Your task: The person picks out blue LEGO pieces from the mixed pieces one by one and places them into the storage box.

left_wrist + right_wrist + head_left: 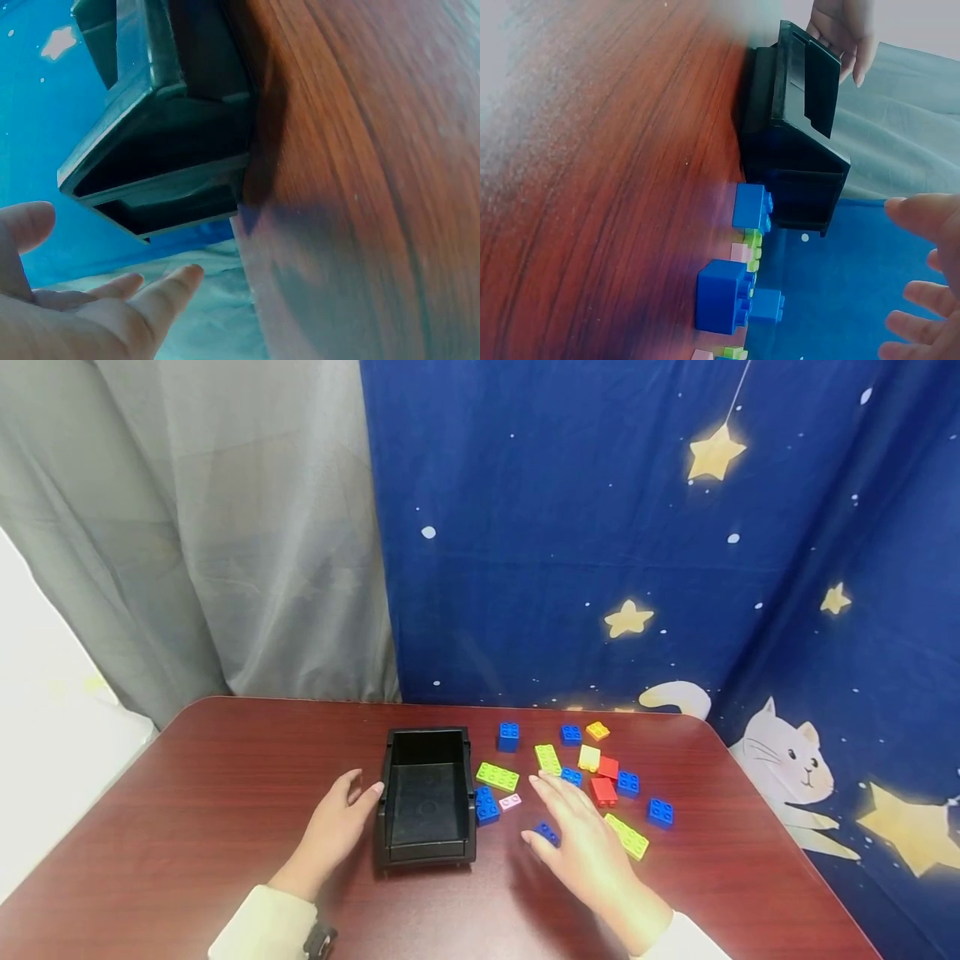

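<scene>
A black plastic bin [426,852] with an open top stands on the table. At its left side is my left hand [333,827], thumb nearest the rim; in the left wrist view its fingers [169,296] are spread and grip nothing. My right hand [585,852] hovers over the loose toy bricks with thumb and fingers apart, holding nothing. Close to its thumb lies a small blue brick [547,833], partly covered. A blue brick [487,806] and a pink brick [510,802] sit by the bin's right side. A lime brick [627,837] lies right of the right hand.
More bricks spread over the right half of the table [247,810]: red ones [603,792], blue ones [661,812], a pale yellow one [589,757], an orange-yellow one [597,731] and lime ones [497,777]. Grey and blue curtains [525,527] hang behind the table.
</scene>
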The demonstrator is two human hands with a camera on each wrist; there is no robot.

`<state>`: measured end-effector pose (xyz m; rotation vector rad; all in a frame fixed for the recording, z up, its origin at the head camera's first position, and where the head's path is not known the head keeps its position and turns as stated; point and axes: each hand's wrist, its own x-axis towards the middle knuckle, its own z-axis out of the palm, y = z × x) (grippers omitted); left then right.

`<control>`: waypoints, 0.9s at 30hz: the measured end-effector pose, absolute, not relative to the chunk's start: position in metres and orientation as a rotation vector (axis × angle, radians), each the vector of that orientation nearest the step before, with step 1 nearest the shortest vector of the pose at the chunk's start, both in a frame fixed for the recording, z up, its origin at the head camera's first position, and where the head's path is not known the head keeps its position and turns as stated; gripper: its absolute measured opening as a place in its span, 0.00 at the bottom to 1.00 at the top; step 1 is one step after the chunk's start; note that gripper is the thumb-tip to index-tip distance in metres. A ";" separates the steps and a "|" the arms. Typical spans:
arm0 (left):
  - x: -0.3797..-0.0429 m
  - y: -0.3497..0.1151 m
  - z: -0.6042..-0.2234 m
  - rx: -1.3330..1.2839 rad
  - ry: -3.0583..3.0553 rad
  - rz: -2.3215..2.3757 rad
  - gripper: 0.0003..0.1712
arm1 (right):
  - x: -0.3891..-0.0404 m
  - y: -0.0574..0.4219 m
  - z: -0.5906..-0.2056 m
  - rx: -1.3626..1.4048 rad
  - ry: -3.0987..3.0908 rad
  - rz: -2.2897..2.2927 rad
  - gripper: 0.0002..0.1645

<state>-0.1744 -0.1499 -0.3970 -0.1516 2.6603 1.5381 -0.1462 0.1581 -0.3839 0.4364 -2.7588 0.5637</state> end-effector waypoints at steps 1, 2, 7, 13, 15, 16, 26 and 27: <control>-0.175 -0.150 -0.398 -0.155 2.640 1.564 0.38 | -0.146 0.158 -0.384 0.441 -2.754 0.560 0.42; -0.176 -0.149 -0.398 -0.156 2.623 1.588 0.38 | -0.146 0.159 -0.385 0.444 -2.751 0.560 0.42; -0.178 -0.149 -0.399 -0.162 2.567 1.648 0.35 | -0.143 0.162 -0.386 0.433 -2.753 0.583 0.41; -0.179 -0.148 -0.400 -0.152 2.588 1.584 0.32 | -0.140 0.168 -0.385 0.383 -2.776 0.637 0.41; -0.179 -0.147 -0.399 -0.151 2.589 1.575 0.31 | -0.140 0.169 -0.385 0.372 -2.779 0.641 0.41; -0.179 -0.147 -0.399 -0.151 2.585 1.577 0.31 | -0.140 0.170 -0.385 0.367 -2.780 0.643 0.41; -0.179 -0.144 -0.402 -0.119 2.551 1.617 0.29 | -0.139 0.177 -0.392 0.338 -2.772 0.641 0.39; -0.180 -0.144 -0.402 -0.116 2.547 1.620 0.29 | -0.139 0.178 -0.393 0.336 -2.772 0.643 0.39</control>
